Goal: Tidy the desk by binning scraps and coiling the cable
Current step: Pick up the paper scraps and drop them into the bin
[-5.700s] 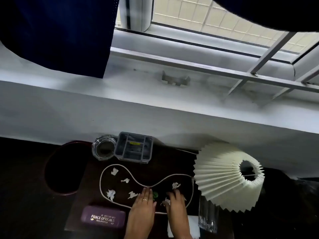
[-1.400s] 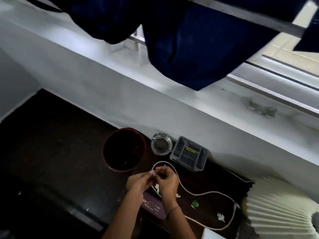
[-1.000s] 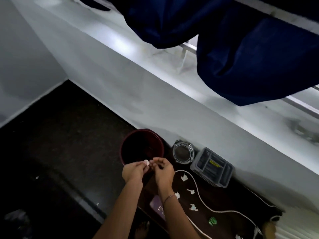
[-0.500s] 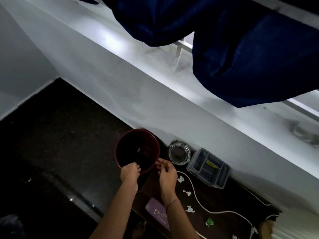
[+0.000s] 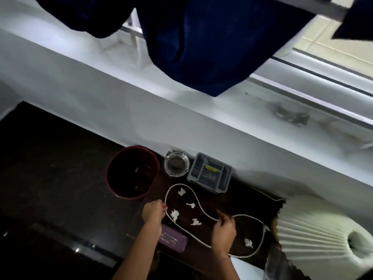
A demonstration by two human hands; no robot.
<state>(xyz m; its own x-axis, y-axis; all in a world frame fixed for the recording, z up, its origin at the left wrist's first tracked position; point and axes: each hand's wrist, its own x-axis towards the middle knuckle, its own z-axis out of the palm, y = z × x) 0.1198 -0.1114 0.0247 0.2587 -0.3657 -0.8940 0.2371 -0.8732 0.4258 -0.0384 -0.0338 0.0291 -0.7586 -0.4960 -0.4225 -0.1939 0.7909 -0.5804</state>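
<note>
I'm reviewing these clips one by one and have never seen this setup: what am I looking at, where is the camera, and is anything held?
There is no machine. A head-worn camera looks down at a person's bare hands. On the dark desk lie a looped white cable and five white paper scraps. A dark red bin stands to the left, holding two scraps. The left hand is curled beside the cable; the right hand reaches over it. Whether either holds anything is unclear.

White cable lies uncoiled in a wavy loop on my dark desk. Five white paper scraps sit inside the loop, spread apart. Dark red bin stands just left of desk, a few white bits inside.
</note>
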